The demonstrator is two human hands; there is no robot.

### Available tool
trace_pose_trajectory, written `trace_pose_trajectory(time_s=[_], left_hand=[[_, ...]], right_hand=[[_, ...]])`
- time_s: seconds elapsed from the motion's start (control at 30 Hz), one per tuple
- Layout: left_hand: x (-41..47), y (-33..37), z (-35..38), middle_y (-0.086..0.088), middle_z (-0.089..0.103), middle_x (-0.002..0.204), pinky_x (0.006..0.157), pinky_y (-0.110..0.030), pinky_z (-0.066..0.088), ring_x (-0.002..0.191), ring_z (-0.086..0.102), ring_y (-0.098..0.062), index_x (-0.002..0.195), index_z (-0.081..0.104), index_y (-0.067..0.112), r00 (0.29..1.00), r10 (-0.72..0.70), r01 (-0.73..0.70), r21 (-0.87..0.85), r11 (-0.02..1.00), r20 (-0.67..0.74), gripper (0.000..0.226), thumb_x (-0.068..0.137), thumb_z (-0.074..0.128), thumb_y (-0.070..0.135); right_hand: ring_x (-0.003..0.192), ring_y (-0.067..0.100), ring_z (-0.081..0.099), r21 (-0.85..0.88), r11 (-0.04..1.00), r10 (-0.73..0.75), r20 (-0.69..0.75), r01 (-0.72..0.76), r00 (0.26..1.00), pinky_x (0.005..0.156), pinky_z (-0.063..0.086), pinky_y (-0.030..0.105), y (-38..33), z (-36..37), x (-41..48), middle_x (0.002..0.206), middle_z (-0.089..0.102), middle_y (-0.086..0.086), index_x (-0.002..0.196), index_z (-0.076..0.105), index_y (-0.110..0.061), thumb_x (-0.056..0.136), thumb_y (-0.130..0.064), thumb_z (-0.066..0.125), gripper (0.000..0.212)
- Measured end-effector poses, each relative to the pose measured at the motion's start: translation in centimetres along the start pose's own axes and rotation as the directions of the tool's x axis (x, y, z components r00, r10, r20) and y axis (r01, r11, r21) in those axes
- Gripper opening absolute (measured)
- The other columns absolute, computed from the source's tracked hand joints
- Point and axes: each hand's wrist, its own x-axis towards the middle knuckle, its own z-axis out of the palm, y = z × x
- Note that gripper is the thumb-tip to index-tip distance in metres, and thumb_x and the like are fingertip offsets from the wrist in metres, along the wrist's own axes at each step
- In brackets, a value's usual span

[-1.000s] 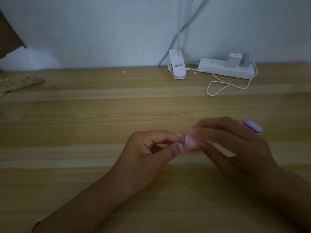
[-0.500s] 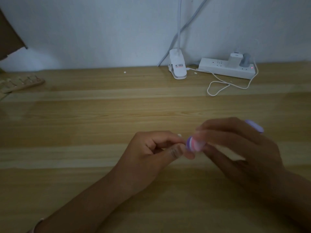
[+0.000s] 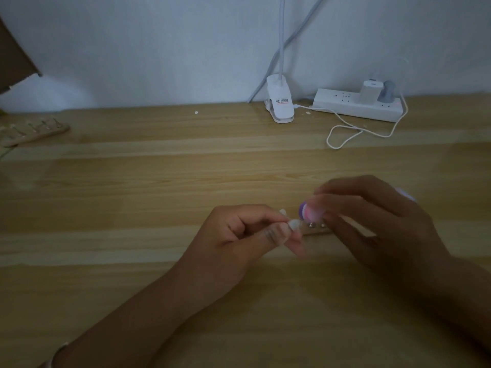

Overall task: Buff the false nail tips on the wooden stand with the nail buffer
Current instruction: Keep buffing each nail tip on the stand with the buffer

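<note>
Back edge: a white clip lamp [image 3: 280,106] sits clamped against the pale wall, and just right of it a white power strip [image 3: 356,106] carries a white charger [image 3: 368,91] and a grey plug [image 3: 386,92]. A thin white cable [image 3: 345,135] loops loosely across the table [image 3: 132,181].
Far left: a second wooden stand [image 3: 36,131] lies well apart from the action, with a brown cardboard flap [image 3: 14,62] above it.
In the way: the right hand [image 3: 380,227] covers most of the wooden stand [image 3: 317,231], so only a short stretch with two small metal studs peeks out between the hands.
Left hand [image 3: 239,235]: fingers curled in, thumb and forefinger pinching the false nail tip [image 3: 293,224] at the stand's left end (the light is dim, so exact contact is hard to read).
Right hand: fingers wrapped along the nail buffer [image 3: 310,212], gripping it. It's blurred.
Nail buffer: its rounded end hovers just above and right of the tip, and whether it touches I cannot tell. The far end pokes out past the knuckles.
Materials: the buffer is a layered purple, pink and white block, the tip is pale and glossy, and the table is light plank-grain wood with a soft sheen.
Left wrist: a pale band [image 3: 57,354] at the bottom edge.
</note>
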Motion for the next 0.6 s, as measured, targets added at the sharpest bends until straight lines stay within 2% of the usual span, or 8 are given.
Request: trace_pose_trajectory(time_s=[0.03, 0.07, 0.17, 0.23, 0.37, 0.43, 0.5, 0.6], left_hand=[[0.0, 0.0, 0.0, -0.019, 0.072, 0.080, 0.056, 0.005, 0.036, 0.049, 0.054, 0.014, 0.092, 0.068, -0.012, 1.000, -0.009, 0.008, -0.006, 1.000, -0.003, 0.021, 0.090, 0.054, 0.004], [0.1, 0.0, -0.1, -0.019, 0.072, 0.080, 0.056, 0.005, 0.036, 0.049, 0.054, 0.014, 0.092, 0.067, -0.012, 1.000, -0.018, 0.018, -0.009, 1.000, 0.002, 0.020, 0.090, 0.054, 0.003], [0.1, -0.1, -0.1, -0.008, 0.072, 0.074, 0.056, 0.004, 0.037, 0.051, 0.055, 0.014, 0.091, 0.068, -0.010, 0.998, -0.024, 0.026, -0.019, 0.999, 0.058, 0.018, 0.093, 0.052, -0.003], [0.0, -0.1, -0.1, -0.009, 0.071, 0.072, 0.057, 0.004, 0.037, 0.050, 0.054, 0.014, 0.090, 0.068, -0.008, 0.997, -0.022, 0.023, -0.009, 1.000, 0.079, 0.018, 0.094, 0.051, -0.002], [0.0, -0.1, -0.2, -0.017, 0.070, 0.072, 0.057, 0.003, 0.037, 0.047, 0.053, 0.012, 0.089, 0.068, -0.010, 0.999, -0.036, 0.036, 0.010, 0.999, 0.034, 0.019, 0.094, 0.052, -0.001], [0.0, 0.0, -0.3, -0.015, 0.068, 0.069, 0.054, 0.003, 0.036, 0.047, 0.053, 0.011, 0.088, 0.067, -0.009, 0.998, -0.040, 0.040, 0.012, 0.999, 0.050, 0.020, 0.095, 0.051, 0.001], [0.0, 0.2, -0.1, -0.010, 0.065, 0.065, 0.054, 0.003, 0.036, 0.048, 0.053, 0.011, 0.085, 0.067, -0.003, 0.995, -0.038, 0.037, 0.010, 0.999, 0.088, 0.021, 0.095, 0.049, 0.002], [0.0, 0.5, -0.2, -0.008, 0.061, 0.062, 0.052, 0.002, 0.036, 0.045, 0.049, 0.009, 0.082, 0.064, -0.001, 0.993, -0.069, 0.067, 0.020, 0.998, 0.095, 0.024, 0.097, 0.046, 0.002]], right_hand=[[0.096, 0.017, 0.068, 0.008, 1.000, 0.025, -0.012, -0.025, 1.000, 0.079, 0.054, 0.036, 0.2, -0.1, 0.0, 0.108, 0.068, 0.004, 0.110, 0.073, -0.016, 0.093, -0.001, 0.065, 0.024], [0.099, 0.015, 0.067, 0.027, 0.999, 0.023, -0.027, -0.022, 0.999, 0.079, 0.054, 0.037, 0.0, -0.1, 0.1, 0.110, 0.068, 0.003, 0.112, 0.072, -0.019, 0.093, -0.003, 0.066, 0.025], [0.108, 0.006, 0.060, 0.015, 0.995, -0.095, -0.032, 0.095, 0.995, 0.098, 0.038, 0.016, -1.1, 0.1, -0.1, 0.113, 0.065, -0.002, 0.118, 0.071, -0.025, 0.100, -0.010, 0.060, 0.025], [0.108, 0.010, 0.059, -0.029, 0.989, -0.147, 0.013, 0.147, 0.989, 0.100, 0.035, 0.016, -0.9, 0.1, -0.2, 0.111, 0.067, 0.003, 0.117, 0.072, -0.016, 0.100, -0.007, 0.058, 0.024], [0.096, 0.022, 0.068, -0.075, 0.997, -0.038, -0.029, 0.036, 0.999, 0.078, 0.054, 0.038, 0.2, -0.3, -0.1, 0.108, 0.069, 0.009, 0.109, 0.075, -0.013, 0.094, 0.001, 0.064, 0.023], [0.100, 0.018, 0.067, -0.009, 0.997, -0.072, -0.067, 0.072, 0.995, 0.087, 0.049, 0.029, -0.8, -0.3, -0.1, 0.112, 0.068, 0.006, 0.116, 0.072, -0.019, 0.097, -0.007, 0.064, 0.024], [0.108, 0.016, 0.063, -0.001, 0.984, -0.177, -0.018, 0.177, 0.984, 0.099, 0.041, 0.021, -1.6, -0.1, -0.2, 0.115, 0.067, 0.005, 0.122, 0.068, -0.018, 0.101, -0.010, 0.059, 0.025], [0.104, 0.021, 0.064, -0.079, 0.980, -0.178, 0.033, 0.180, 0.983, 0.097, 0.043, 0.022, -0.3, -0.1, 0.0, 0.110, 0.069, 0.011, 0.116, 0.070, -0.010, 0.094, 0.000, 0.063, 0.025]])
